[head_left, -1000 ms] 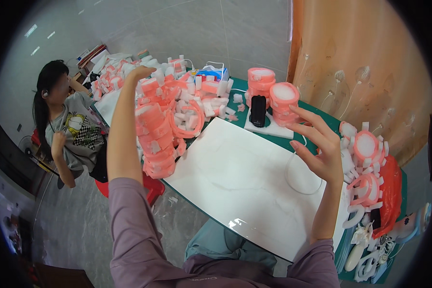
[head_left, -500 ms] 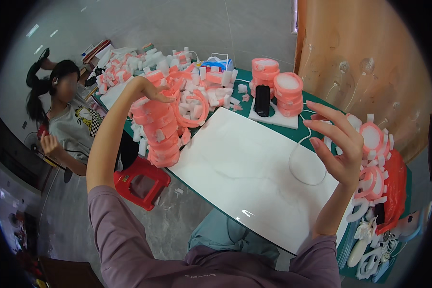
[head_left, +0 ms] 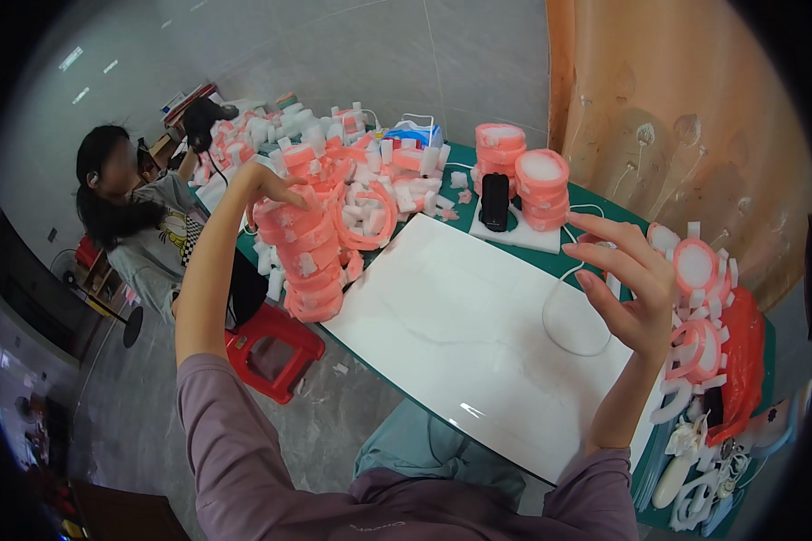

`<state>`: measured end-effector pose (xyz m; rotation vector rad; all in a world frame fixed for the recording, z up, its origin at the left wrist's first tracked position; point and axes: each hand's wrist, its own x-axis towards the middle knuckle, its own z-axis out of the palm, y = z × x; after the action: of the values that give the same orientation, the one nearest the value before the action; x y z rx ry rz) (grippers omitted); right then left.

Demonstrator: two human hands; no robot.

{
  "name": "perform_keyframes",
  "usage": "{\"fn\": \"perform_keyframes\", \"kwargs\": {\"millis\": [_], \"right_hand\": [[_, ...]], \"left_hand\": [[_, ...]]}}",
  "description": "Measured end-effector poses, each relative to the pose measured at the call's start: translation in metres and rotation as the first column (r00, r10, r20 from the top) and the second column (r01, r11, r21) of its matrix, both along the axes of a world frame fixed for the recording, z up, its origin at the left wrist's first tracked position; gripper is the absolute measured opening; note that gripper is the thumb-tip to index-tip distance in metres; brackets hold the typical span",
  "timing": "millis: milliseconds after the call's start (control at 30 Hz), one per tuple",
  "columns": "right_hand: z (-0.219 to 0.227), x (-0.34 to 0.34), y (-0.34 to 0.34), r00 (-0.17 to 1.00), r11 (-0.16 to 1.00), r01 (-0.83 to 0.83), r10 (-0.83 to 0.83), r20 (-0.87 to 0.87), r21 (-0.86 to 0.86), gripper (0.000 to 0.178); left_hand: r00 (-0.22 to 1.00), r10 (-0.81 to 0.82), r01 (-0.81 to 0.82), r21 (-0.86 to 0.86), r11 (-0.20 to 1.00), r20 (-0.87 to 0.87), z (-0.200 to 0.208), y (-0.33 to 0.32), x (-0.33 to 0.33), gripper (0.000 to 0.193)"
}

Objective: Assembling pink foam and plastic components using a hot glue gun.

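A tall stack of pink foam rings (head_left: 311, 257) stands at the left edge of a white board (head_left: 460, 334). My left hand (head_left: 275, 187) is at its top, with fingers curved around the upper ring; part of the grip is hidden. Over the right part of the board hovers my right hand (head_left: 636, 293), empty, its fingers bent and apart. Beneath it, a thin white cable (head_left: 548, 326) loops across the board.
Loose pink and white foam pieces (head_left: 370, 203) heap behind the stack. A black device (head_left: 494, 202) rests beside shorter pink stacks (head_left: 541, 185). More rings (head_left: 696, 266) and a red bag (head_left: 738, 361) lie right. A red stool (head_left: 275, 347) and a person (head_left: 144, 216) are left.
My left hand has come down onto the top of the stack. My right hand has barely moved. The person at the left has turned and reaches toward the table's far end.
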<state>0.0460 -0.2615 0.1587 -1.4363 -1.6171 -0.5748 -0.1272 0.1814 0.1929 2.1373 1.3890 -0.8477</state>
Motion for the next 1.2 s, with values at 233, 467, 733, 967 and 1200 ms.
{"fn": "perform_keyframes", "kwargs": {"millis": [233,467,733,967,1200], "right_hand": [[0.001,-0.003,-0.002,1.000,1.000,-0.009,0.009,0.013,-0.023,0.026],[0.009,-0.022,-0.014,0.989,0.989,-0.147,0.147,0.031,-0.023,0.030],[-0.012,-0.097,-0.014,0.820,0.773,-0.561,0.569,0.067,0.298,0.017],[-0.023,-0.114,-0.027,0.889,0.740,-0.426,0.450,0.087,0.520,0.028],[-0.022,-0.118,-0.034,0.864,0.711,-0.379,0.501,-0.049,0.592,0.017]], "left_hand": [[0.996,-0.088,0.086,0.137,0.987,0.009,0.019,-0.006,-0.004,0.095],[0.549,-0.795,0.503,0.658,0.561,0.258,0.036,-0.046,0.014,0.089],[0.135,-0.980,0.483,0.873,-0.065,-0.148,0.013,-0.204,0.047,0.084],[-0.009,-0.978,0.357,0.912,-0.199,-0.210,-0.042,-0.288,0.050,0.079],[-0.062,-0.964,0.614,0.772,0.167,0.258,-0.083,-0.292,0.046,0.077]]}}
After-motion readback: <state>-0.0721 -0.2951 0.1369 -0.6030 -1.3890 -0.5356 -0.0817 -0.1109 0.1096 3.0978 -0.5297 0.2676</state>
